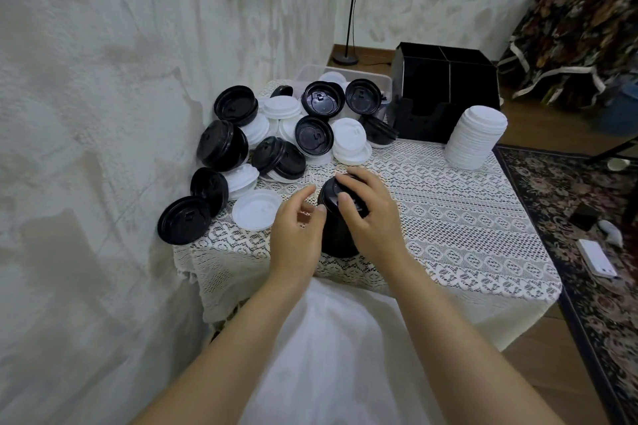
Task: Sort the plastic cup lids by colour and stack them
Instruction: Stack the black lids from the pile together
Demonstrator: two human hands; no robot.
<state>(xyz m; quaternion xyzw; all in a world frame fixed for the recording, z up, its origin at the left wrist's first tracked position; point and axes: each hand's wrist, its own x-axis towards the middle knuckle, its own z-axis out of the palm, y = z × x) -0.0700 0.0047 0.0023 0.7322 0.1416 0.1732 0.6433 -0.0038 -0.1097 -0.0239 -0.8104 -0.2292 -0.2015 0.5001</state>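
1. Hands close together at the near middle of the surface (448,217), seen from the head: right hand (371,221) laid over the top of the black stack (340,241), fingers bent down round its uppermost lid. Left hand (297,235) just beside the stack's left flank, fingers loosely curled, nothing in it. Thumb tip at the rim; cannot tell whether touching.
2. Black stack upright, axis vertical, directly under the right palm, near the front edge.
3. White stack (476,138) also upright, well apart at the far right, beside a black organiser box (445,90).
4. Unsorted pile (283,134) of black and white lids heaped at the far left against the wall, some tilted on edge, some flat, in front of a clear tub (383,79).
5. Single white lid (257,209) flat and alone, just left of the left fingertips. One black lid (184,221) leaning at the left edge of the surface.
6. Probably seating the top black lid onto its stack. Sorting judged roughly midway, going by the size of the pile.
7. Deciding relation: everything unsorted ahead and to the left of both hands, so nearer the left hand, and that one free. Black lids a short carry to the stack between the hands. White lids a long way to the far right, likely better passed across to the right hand.
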